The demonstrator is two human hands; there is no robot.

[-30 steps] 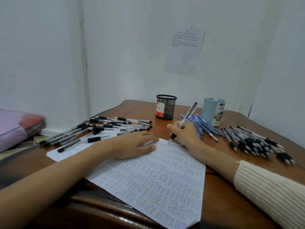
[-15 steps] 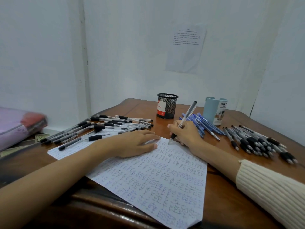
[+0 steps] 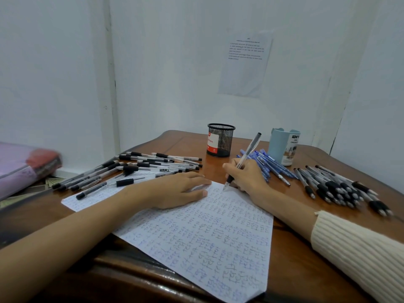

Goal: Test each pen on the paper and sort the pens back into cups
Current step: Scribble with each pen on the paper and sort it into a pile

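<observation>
A white sheet of paper [image 3: 203,239] covered in small handwritten words lies across the wooden table [image 3: 293,254]. My left hand [image 3: 175,190] rests flat on its upper part. My right hand [image 3: 246,177] grips a clear black-tipped pen [image 3: 249,153], whose tip touches the paper's top edge. A black mesh cup [image 3: 220,140] and a light blue cup [image 3: 283,149] stand at the back. Black pens [image 3: 135,169] lie in a pile at the left, blue pens [image 3: 270,166] by the blue cup, more black pens [image 3: 336,188] at the right.
A pink and red bundle [image 3: 24,167] sits off the table at the far left. A printed sheet [image 3: 246,62] hangs on the white wall behind. The table's front edge runs close below the paper.
Both hands stay where they were on the paper. The pen remains upright in my right hand with its tip at the paper's top edge.
</observation>
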